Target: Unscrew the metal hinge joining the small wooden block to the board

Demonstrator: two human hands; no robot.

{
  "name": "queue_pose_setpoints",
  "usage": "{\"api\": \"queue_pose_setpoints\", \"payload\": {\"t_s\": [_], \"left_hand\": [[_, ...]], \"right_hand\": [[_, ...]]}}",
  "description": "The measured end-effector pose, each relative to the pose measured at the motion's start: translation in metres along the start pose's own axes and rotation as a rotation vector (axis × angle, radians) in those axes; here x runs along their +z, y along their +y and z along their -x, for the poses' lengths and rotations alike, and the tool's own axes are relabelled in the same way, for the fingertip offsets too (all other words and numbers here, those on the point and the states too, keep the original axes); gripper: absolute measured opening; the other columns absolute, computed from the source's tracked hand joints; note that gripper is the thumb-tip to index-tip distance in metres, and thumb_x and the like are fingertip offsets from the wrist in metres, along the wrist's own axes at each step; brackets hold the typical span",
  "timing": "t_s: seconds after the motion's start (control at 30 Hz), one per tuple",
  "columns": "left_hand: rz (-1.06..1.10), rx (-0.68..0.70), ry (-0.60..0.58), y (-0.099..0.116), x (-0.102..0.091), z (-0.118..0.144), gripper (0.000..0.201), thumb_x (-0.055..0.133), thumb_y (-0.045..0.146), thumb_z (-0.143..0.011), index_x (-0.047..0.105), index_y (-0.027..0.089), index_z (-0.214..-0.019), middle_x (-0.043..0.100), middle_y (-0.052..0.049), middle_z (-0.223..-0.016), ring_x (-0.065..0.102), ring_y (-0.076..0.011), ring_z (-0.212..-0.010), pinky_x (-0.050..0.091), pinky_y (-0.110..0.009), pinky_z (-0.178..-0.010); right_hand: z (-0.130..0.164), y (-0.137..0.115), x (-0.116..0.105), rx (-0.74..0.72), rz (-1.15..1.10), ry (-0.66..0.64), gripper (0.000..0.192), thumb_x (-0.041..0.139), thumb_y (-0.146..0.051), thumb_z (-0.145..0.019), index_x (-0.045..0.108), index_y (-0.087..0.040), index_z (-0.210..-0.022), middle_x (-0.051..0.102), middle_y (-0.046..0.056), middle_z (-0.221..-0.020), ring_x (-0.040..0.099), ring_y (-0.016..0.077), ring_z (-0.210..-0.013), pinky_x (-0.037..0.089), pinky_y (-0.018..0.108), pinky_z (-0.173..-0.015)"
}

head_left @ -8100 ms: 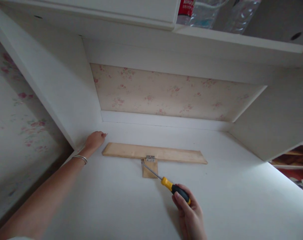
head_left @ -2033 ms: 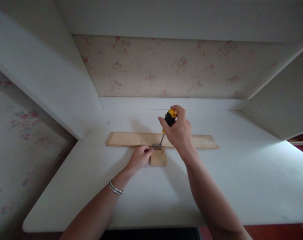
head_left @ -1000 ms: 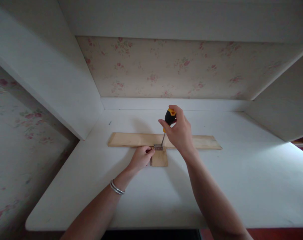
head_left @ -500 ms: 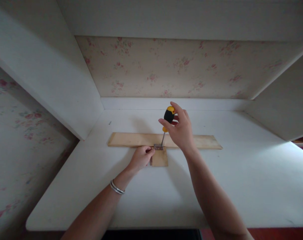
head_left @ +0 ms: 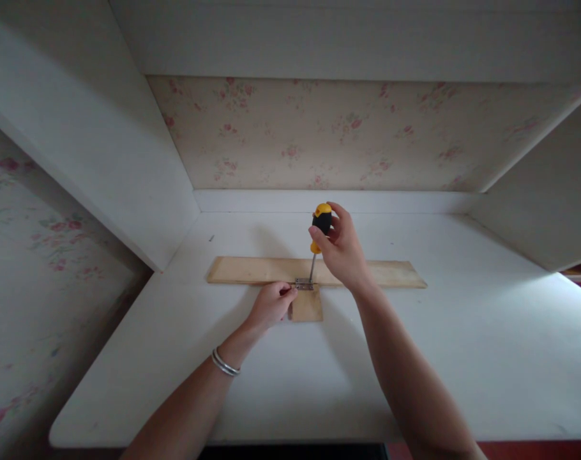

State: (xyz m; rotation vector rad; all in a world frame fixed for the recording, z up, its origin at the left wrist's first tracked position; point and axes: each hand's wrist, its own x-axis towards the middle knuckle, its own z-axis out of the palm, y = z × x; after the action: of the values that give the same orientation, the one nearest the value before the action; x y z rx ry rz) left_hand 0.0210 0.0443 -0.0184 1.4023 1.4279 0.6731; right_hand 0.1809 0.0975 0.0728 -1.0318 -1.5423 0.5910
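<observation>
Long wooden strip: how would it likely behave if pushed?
The long wooden strip looks thin: probably stiff yet light. Lying flat on the white tabletop, it would likely slide, not roll. The hinge spans it and the short wooden piece, which might swing along.

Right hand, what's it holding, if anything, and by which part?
The right hand holds a screwdriver by its black and yellow handle.

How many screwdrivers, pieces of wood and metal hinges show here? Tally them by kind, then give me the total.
Screwdriver: 1
Wood: 2 (long board, short block)
Metal hinge: 1
Total: 4
</observation>
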Motion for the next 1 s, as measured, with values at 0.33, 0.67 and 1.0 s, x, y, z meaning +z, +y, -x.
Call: {"api": "queue_pose_setpoints", "payload": {"t_s": [0.33,0.67,1.0], "left_hand": [[-0.012,0.011,0.006,-0.001,0.001,0.000,0.031,0.050,0.046,-0.081,0.061,0.016,-0.080,0.048,0.005,-0.051,0.043,-0.0087,-0.039,0.029,-0.020,-0.037],[0.007,0.004,-0.007,-0.004,-0.001,-0.002,0.031,0.051,0.046,-0.080,0.060,0.016,-0.080,0.050,0.004,-0.053,0.042,-0.0083,-0.040,0.029,-0.020,-0.038],[0.015,0.017,-0.003,-0.005,0.000,-0.002,0.031,0.051,0.045,-0.081,0.061,0.016,-0.080,0.051,0.004,-0.055,0.043,-0.0075,-0.040,0.029,-0.019,-0.037]], "right_hand": [[-0.002,-0.006,-0.007,0.076,0.044,0.130,0.064,0.074,-0.040,-0.066,0.049,-0.024,-0.123,0.061,0.007,-0.105,0.065,0.0203,-0.085,0.056,0.041,-0.079],[-0.001,-0.005,-0.016,0.004,-0.114,-0.148,0.073,0.060,-0.032,-0.081,0.022,-0.030,-0.144,0.060,0.005,-0.110,0.061,0.0169,-0.091,0.054,0.039,-0.082],[0.000,-0.008,-0.011,0.015,0.058,-0.007,0.072,0.063,-0.034,-0.077,0.030,-0.029,-0.141,0.060,0.008,-0.110,0.065,0.0194,-0.083,0.057,0.040,-0.073]]}}
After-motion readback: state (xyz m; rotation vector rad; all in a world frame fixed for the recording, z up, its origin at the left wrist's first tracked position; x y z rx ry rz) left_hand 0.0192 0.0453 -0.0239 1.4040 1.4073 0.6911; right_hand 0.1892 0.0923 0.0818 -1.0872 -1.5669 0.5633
